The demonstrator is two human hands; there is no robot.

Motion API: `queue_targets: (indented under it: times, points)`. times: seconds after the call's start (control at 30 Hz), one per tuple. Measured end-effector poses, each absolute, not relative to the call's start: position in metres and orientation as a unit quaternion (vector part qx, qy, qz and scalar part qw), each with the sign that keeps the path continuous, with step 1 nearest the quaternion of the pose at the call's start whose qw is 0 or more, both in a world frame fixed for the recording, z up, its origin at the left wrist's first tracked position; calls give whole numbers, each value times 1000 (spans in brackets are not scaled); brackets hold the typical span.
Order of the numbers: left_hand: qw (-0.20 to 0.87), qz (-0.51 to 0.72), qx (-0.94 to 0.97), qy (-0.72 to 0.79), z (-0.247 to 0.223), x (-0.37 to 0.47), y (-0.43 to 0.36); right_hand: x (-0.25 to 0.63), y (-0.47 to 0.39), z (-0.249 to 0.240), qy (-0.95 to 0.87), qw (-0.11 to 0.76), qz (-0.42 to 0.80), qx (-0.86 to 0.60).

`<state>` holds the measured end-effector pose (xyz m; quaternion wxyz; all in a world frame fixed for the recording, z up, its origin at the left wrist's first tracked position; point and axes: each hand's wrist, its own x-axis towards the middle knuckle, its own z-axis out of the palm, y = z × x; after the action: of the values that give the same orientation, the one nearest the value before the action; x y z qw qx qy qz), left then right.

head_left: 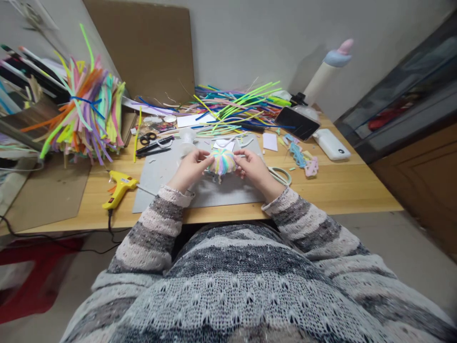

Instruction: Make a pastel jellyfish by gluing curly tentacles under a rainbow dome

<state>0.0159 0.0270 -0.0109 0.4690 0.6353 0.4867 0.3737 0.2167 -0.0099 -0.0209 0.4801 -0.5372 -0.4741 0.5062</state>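
Between my two hands is a small domed craft piece (222,161) with pastel stripes, which look like pipe cleaners running down from its top. Short pale ends dangle beneath it. My left hand (194,167) pinches its left side, and my right hand (250,166) grips the right side with thumb and fingers. A grey mat (167,193) lies under them on the desk. White pipe cleaner pieces (244,142) and a white card (224,144) are just behind the piece. Pale-handled scissors (280,175) rest by my right wrist.
A yellow glue gun (120,188) lies left of the mat. Bundled pipe cleaners (85,109) stand at the left, and loose ones (243,107) pile along the wall. A phone (298,123), a white power bank (332,144) and black-handled scissors (148,138) are also on the desk.
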Motion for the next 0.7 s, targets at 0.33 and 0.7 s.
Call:
queue_targets:
  times: [0.33,0.7]
  points:
    - [477,417,619,463,-9,12,25,213,-8,-28,-500,493,496,-511]
    - [480,418,639,433,-19,-1,21,211,-19,-26,-540,479,484,-495]
